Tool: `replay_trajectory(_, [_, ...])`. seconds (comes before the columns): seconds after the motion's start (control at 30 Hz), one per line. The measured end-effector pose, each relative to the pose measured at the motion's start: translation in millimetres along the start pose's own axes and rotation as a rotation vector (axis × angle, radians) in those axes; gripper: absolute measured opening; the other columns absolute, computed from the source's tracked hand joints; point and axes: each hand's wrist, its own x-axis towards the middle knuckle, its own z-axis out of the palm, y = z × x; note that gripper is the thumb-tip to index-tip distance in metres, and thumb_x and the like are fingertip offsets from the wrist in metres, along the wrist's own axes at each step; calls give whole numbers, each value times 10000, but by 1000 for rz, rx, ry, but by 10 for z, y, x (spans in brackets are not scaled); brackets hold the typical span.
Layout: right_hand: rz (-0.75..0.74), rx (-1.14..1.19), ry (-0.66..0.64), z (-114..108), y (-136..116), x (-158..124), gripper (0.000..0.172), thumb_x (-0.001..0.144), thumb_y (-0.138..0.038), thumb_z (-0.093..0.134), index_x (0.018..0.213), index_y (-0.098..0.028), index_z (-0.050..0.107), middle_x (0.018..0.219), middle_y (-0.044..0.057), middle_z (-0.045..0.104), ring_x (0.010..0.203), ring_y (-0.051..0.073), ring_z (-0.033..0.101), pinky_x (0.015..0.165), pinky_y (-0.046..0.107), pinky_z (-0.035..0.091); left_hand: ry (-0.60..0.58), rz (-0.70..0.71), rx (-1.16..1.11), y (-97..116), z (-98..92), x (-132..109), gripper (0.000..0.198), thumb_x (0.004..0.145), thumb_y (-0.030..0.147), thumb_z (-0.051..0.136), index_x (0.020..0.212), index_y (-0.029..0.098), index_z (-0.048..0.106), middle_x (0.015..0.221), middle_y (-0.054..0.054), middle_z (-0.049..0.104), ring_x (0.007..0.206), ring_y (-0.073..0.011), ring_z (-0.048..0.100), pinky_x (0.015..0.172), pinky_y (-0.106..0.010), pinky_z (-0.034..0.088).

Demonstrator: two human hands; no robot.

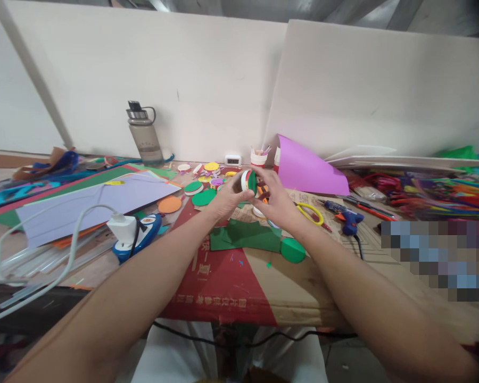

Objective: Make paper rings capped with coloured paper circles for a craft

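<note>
Above the middle of the table, my left hand [228, 196] and my right hand [277, 194] are closed around a small round piece [249, 182]. It has a white and red rim and a green face, and it is tilted on edge. Below my hands lies a cut sheet of green paper [245, 236], with a green paper disc [292, 250] at its right end. More green discs [204, 198] lie left of my left hand. Something orange behind my right fingers is mostly hidden.
A blue glue gun [349, 221] and a yellow scissor handle [313, 214] lie right; purple paper [309, 170] curls behind them. On the left are a power strip [138, 239] with a white cable, lilac paper [91, 205] and a water bottle [146, 135].
</note>
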Motion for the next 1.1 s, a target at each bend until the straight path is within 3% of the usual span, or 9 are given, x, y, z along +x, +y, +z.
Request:
replay_trajectory(0.17, [41, 4, 107, 15, 14, 5, 551, 745, -266, 737, 1251, -314, 524, 1236, 77, 503, 971, 211, 581, 752, 370, 572, -65, -82, -85, -13, -17, -10, 630, 637, 515, 797, 1141, 167, 651, 1111, -107, 673, 1052, -251, 615, 907, -368, 469])
replay_trajectory(0.33, [95, 157, 154, 0, -60, 23, 541, 740, -247, 712, 1239, -307, 514, 1212, 69, 543, 961, 197, 578, 784, 363, 549, -21, -163, -213, 22, -58, -23, 493, 642, 569, 779, 951, 199, 673, 957, -57, 674, 918, -185, 627, 780, -317, 502])
replay_trajectory(0.63, [224, 425, 141, -45, -61, 58, 515, 742, -258, 665, 1231, -311, 516, 1238, 53, 560, 1002, 195, 553, 859, 382, 522, 56, -279, -289, 60, -70, 1, 416, 771, 533, 686, 1019, 203, 634, 1004, -87, 709, 959, -218, 667, 693, -291, 540])
replay_trajectory(0.87, [229, 636, 136, -23, 35, 66, 492, 721, -242, 612, 1200, -318, 527, 1151, 13, 615, 961, 184, 575, 743, 311, 526, 274, -348, -299, 116, 19, 29, 201, 798, 249, 612, 960, 130, 628, 909, -104, 727, 851, -225, 698, 645, -316, 577])
replay_trajectory(1.1, [263, 599, 121, -21, 28, 65, 489, 707, -243, 611, 1183, -320, 531, 1127, 10, 623, 934, 184, 574, 746, 316, 517, 410, -245, -147, 133, 44, 7, 266, 722, 310, 753, 902, 153, 635, 850, -36, 662, 673, -131, 603, 465, -232, 533])
